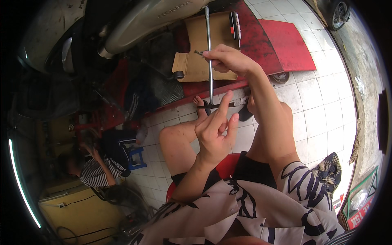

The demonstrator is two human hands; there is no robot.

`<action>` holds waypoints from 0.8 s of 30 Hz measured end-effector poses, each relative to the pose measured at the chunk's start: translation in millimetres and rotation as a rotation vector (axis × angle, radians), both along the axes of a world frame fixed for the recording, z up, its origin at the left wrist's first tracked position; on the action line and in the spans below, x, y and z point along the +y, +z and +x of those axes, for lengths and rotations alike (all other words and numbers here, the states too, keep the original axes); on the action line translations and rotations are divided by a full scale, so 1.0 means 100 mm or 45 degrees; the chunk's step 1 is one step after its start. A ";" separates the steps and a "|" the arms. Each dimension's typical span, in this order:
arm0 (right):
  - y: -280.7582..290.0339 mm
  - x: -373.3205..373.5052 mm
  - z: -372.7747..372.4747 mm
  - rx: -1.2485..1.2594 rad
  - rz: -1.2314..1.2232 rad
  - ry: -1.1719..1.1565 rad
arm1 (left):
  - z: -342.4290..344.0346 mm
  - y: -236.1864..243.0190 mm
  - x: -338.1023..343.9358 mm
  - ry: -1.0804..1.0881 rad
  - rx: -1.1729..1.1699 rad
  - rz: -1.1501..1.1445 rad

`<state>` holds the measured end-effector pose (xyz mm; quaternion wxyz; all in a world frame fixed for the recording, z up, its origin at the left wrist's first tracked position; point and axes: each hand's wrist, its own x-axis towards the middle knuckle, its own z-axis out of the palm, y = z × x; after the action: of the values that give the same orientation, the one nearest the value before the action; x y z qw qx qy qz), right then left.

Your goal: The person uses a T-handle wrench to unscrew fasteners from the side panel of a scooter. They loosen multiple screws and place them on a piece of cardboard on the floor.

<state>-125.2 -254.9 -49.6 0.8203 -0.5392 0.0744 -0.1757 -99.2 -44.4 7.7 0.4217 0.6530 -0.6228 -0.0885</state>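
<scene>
A long T-handle socket wrench (210, 83) extends from near the grey exhaust muffler (153, 24) back toward me. My right hand (228, 60) is closed at the middle of its shaft, the fingertips pressed together there. A small metal piece, perhaps a bolt (199, 53), pokes out beside those fingertips. My left hand (214, 132) is close to the wrench's dark crossbar, index finger stretched out and thumb apart. Whether it touches the bar I cannot tell.
Flattened cardboard (220, 38) lies on a red lift platform (286, 47), with a black-and-red strip-shaped item (235, 25) on it. Motorcycle bodywork fills the upper left. Another person in a striped shirt (98, 171) sits at left by a blue stool (137, 158).
</scene>
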 end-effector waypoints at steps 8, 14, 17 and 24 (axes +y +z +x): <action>-0.01 -0.03 0.02 -0.122 0.066 -0.084 | 0.03 -0.27 0.10 -0.069 0.372 0.593; -0.02 -0.04 0.01 -0.093 0.051 -0.095 | 0.31 -0.28 0.22 0.201 0.936 0.230; -0.01 -0.01 0.03 -0.095 0.045 -0.144 | 0.21 0.00 0.19 0.161 0.768 0.091; -0.02 -0.05 0.03 -0.090 0.073 -0.195 | -0.02 0.05 0.07 -0.327 0.317 0.200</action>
<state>-121.8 -259.8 -51.9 0.8217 -0.5018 0.0915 -0.2544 -101.5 -37.3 13.2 0.4284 0.5831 -0.6353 -0.2700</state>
